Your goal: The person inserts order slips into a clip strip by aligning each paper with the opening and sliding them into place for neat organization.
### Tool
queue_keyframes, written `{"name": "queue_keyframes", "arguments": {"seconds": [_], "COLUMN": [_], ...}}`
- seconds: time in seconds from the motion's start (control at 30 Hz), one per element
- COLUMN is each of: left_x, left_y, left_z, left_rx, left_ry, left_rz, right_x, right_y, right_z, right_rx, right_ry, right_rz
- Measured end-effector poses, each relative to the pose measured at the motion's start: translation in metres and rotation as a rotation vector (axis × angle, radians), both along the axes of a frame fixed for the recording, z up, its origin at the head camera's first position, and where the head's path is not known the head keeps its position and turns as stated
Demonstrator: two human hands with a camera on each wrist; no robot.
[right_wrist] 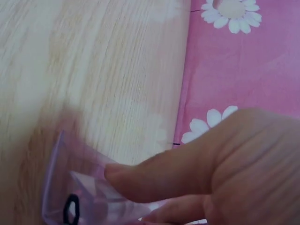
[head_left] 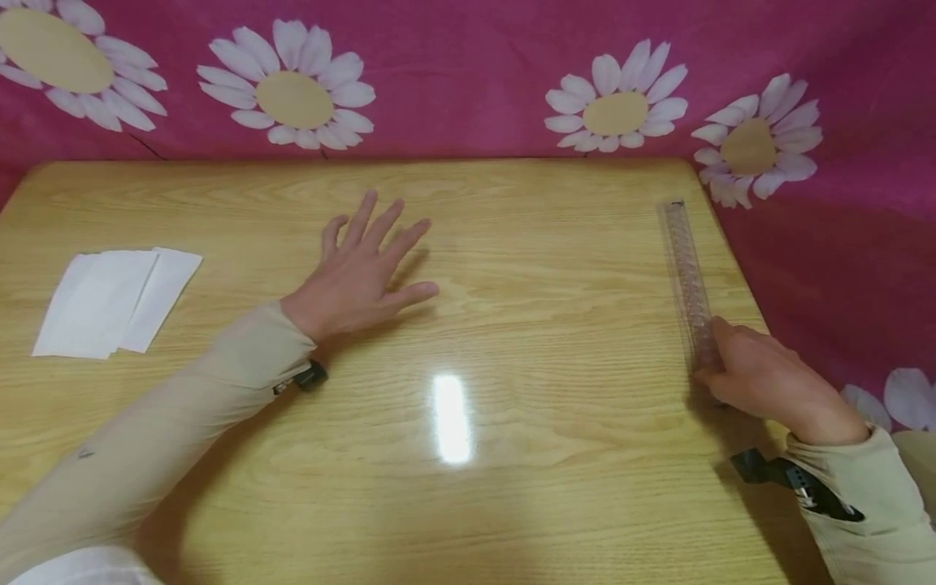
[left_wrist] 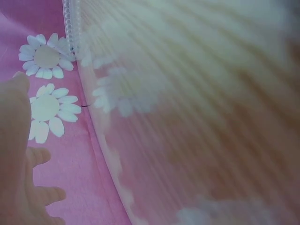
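Observation:
At the table's right side my right hand [head_left: 768, 374] grips the near end of a long, narrow clear plastic box [head_left: 686, 260], with a row of rounded shapes along it. In the right wrist view the thumb [right_wrist: 140, 180] presses on the box's see-through end [right_wrist: 58, 183], which bears a black oval mark. My left hand [head_left: 358, 268] is spread over the middle of the table, palm down, holding nothing. Its fingers [left_wrist: 42, 194] show at the left edge of the left wrist view, where the far end of the clear box [left_wrist: 70, 28] appears at the top.
A few white paper sheets or packets [head_left: 98, 301] lie overlapping on the left of the wooden table [head_left: 526, 496]. Behind the table and along its right side hangs a pink cloth [head_left: 461, 73] with big white daisies. Light glares off the tabletop near the middle.

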State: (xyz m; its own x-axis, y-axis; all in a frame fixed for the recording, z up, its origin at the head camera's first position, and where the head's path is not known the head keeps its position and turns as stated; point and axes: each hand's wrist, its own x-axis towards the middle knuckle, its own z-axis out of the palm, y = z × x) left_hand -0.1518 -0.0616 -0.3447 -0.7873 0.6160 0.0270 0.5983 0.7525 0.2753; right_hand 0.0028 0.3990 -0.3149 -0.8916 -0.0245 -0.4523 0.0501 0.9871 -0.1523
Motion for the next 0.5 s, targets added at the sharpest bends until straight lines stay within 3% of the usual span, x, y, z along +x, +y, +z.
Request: {"name": "queue_keyframes", "arguments": {"seconds": [0.2, 0.5], "left_x": [-0.002, -0.003], "left_y": [0.009, 0.020], "left_z": [0.002, 0.004], "left_rx": [0.012, 0.015], "left_ry": [0.007, 0.007], "left_rz": [-0.015, -0.027], "right_x": [0.000, 0.001], "right_y": [-0.004, -0.009], "right_z": [0.002, 0.000], "right_rx": [0.020, 0.037], "right_ry": [-0.023, 0.023], "right_rz": [-0.037, -0.046]}}
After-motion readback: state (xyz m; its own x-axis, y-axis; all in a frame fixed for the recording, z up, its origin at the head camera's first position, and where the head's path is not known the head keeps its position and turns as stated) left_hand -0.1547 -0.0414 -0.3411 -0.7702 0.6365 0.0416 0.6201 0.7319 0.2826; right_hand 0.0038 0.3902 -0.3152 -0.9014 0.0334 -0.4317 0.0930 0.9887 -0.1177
